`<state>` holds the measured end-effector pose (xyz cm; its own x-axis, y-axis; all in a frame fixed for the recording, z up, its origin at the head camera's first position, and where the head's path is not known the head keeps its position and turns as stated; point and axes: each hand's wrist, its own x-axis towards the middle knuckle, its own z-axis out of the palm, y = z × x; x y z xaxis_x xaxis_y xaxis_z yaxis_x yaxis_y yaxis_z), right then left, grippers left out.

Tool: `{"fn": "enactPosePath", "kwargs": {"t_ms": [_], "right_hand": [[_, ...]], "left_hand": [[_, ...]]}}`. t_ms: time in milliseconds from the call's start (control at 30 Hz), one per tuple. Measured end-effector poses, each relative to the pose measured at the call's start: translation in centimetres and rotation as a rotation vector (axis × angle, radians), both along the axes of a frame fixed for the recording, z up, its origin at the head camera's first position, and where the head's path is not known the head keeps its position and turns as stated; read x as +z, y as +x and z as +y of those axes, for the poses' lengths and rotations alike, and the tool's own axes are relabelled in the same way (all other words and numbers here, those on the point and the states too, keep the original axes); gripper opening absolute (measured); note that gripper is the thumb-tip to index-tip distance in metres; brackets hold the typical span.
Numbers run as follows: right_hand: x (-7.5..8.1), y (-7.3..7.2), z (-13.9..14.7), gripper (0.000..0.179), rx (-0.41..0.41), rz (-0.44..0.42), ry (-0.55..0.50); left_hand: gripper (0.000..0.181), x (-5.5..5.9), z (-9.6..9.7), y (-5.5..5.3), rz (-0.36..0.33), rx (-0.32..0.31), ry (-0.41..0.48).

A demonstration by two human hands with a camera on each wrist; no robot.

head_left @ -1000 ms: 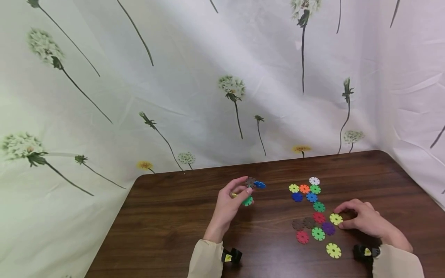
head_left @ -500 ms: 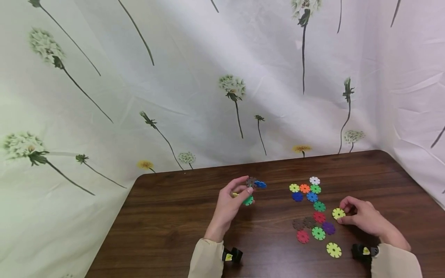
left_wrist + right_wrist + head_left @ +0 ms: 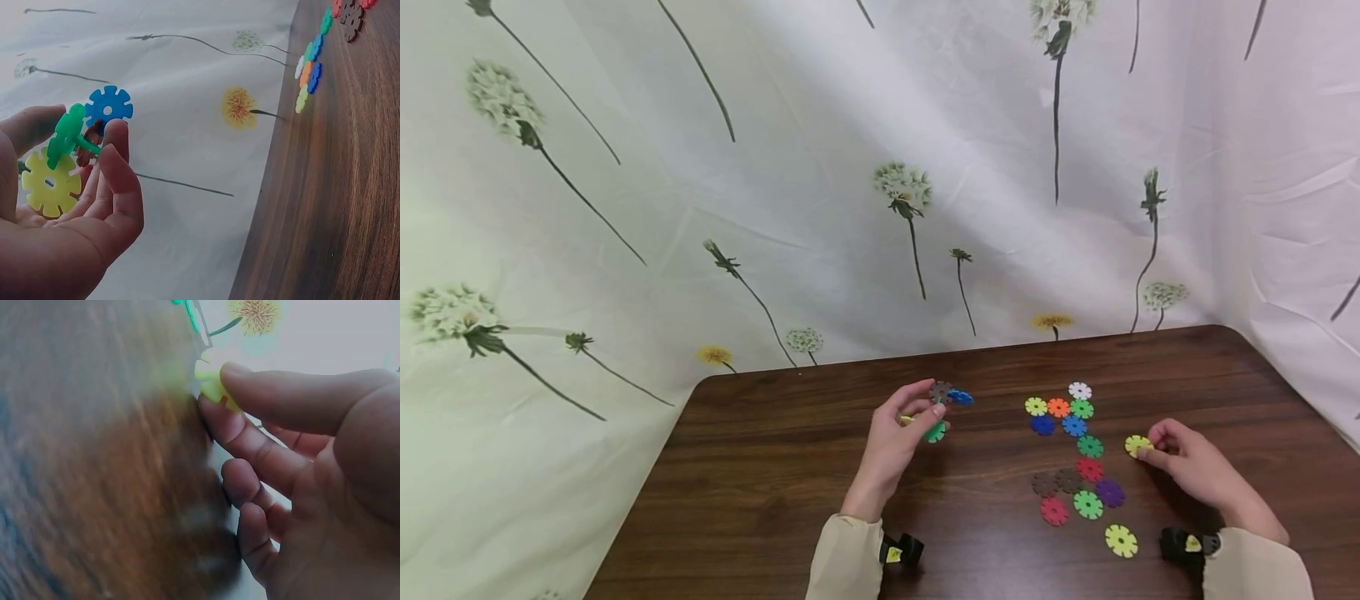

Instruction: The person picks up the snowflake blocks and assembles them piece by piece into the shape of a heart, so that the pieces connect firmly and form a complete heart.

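Note:
My left hand (image 3: 887,450) holds a joined cluster of notched plastic discs above the table's left-middle part. In the left wrist view, the cluster shows a blue disc (image 3: 109,107), a green disc (image 3: 65,136), a yellow disc (image 3: 51,184) and a partly hidden brown disc (image 3: 89,147). Between thumb and forefinger, my right hand (image 3: 1202,475) pinches a single yellow-green disc (image 3: 1135,443). It is right of the loose discs. The right wrist view shows the thumb on the disc's face (image 3: 209,374), with part of the disc hidden.
Several loose discs lie flat on the dark wooden table (image 3: 760,483), among them a white disc (image 3: 1079,390), a purple disc (image 3: 1109,492), a red disc (image 3: 1054,511) and another yellow-green disc (image 3: 1121,541). A dandelion-print cloth (image 3: 820,208) hangs behind the table.
My right hand has drawn the yellow-green disc away from beside the purple disc, toward the table's far side and slightly right. The left hand and its cluster stay nearly still.

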<state>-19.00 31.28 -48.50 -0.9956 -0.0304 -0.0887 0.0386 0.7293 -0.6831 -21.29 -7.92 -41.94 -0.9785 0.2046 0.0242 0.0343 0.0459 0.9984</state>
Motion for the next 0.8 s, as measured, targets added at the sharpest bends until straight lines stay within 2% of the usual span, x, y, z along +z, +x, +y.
{"fn": "enactPosePath", "kwargs": {"t_ms": [433,800], "right_hand": [[0.4,-0.1,0.5,0.026,-0.058,-0.028,-0.024],[1.4,-0.1,-0.1,0.037,-0.125,0.043,-0.031]], "left_hand": [[0.047,0.1,-0.1,0.1,-0.007,-0.009,0.020],[0.047,0.1,-0.3,0.0,-0.008,-0.003,0.019]]}}
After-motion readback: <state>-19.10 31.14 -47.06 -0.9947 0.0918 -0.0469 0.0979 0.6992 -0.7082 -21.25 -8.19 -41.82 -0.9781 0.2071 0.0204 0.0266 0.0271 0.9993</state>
